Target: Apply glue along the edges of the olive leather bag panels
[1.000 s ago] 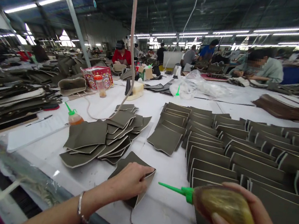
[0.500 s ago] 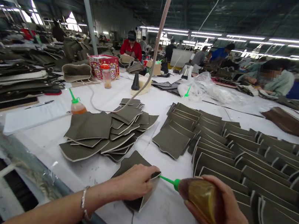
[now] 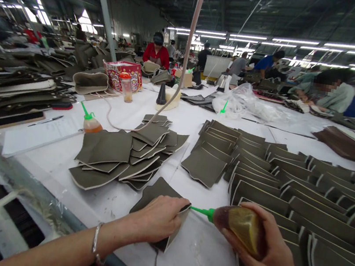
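Note:
My left hand [image 3: 163, 217] is closed on a dark olive leather piece [image 3: 157, 191], with the edge by its fingertips folded up to show a pale underside. In my right hand [image 3: 275, 258] is a glue bottle [image 3: 241, 227] with amber liquid, tilted on its side. Its green nozzle points left, and the tip meets the leather edge beside my left fingertips. To the upper left lies a loose pile of similar leather pieces [image 3: 105, 149]. Overlapping rows of leather pieces [image 3: 260, 203] cover the right side of the table.
A second green-nozzled bottle [image 3: 92, 124] stands behind the pile, near a paper sheet [image 3: 29, 140] with a pen. A hose [image 3: 190, 41] hangs down to the table [image 3: 178, 126]. Farther back are a patterned box [image 3: 122, 76], clear plastic bags [image 3: 248, 103] and several people working.
My view has shifted slightly. Both hands keep almost the same position, and the nozzle tip stays at the leather edge.

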The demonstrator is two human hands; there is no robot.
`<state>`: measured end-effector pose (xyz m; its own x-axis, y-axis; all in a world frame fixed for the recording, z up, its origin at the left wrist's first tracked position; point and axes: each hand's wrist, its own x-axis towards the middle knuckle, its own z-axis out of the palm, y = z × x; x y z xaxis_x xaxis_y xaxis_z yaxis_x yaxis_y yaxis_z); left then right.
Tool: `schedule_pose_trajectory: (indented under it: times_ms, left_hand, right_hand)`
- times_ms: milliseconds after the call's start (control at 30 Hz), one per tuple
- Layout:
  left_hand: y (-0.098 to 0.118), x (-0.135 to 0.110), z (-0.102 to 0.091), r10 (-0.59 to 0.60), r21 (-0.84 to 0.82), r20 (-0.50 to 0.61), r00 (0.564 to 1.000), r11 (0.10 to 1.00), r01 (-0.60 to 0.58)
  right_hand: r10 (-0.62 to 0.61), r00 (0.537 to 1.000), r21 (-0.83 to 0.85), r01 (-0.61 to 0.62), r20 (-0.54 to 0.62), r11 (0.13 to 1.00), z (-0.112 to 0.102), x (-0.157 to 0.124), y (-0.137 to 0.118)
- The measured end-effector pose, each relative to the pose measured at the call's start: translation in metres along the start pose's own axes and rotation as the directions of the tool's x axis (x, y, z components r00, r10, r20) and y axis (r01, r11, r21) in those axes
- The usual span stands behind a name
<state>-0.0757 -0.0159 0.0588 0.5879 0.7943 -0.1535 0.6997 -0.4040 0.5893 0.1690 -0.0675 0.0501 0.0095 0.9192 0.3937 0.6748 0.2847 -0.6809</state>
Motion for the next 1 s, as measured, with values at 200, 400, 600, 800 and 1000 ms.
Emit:
schedule_pose_trajectory:
  times_ms: [200,400,600,800,1000]
  left_hand:
    - [-0.001,-0.001,0.006,-0.001,0.015,-0.019,1.0,1.0,0.001]
    - [-0.003,-0.002,0.011,-0.009,0.041,-0.029,1.0,0.999,0.011]
    - [-0.004,-0.005,0.015,-0.018,0.05,-0.06,0.998,0.999,0.021]
    - [-0.005,-0.007,0.015,-0.029,0.036,-0.09,0.996,0.999,0.032]
    - [-0.004,-0.007,0.013,-0.032,-0.02,-0.124,0.992,0.999,0.03]
  right_hand:
    - [0.017,0.996,0.07,-0.023,0.093,0.997,-0.002,-0.004,0.0]
    - [0.093,0.996,0.081,-0.094,0.013,0.992,0.0,-0.001,0.003]
    - [0.05,0.977,0.148,-0.082,0.208,0.986,-0.002,-0.011,0.006]
    - [0.086,0.984,0.158,-0.111,0.156,0.981,-0.001,-0.014,0.01]
    - [0.147,0.959,0.243,-0.207,0.243,0.948,-0.002,-0.023,0.005]
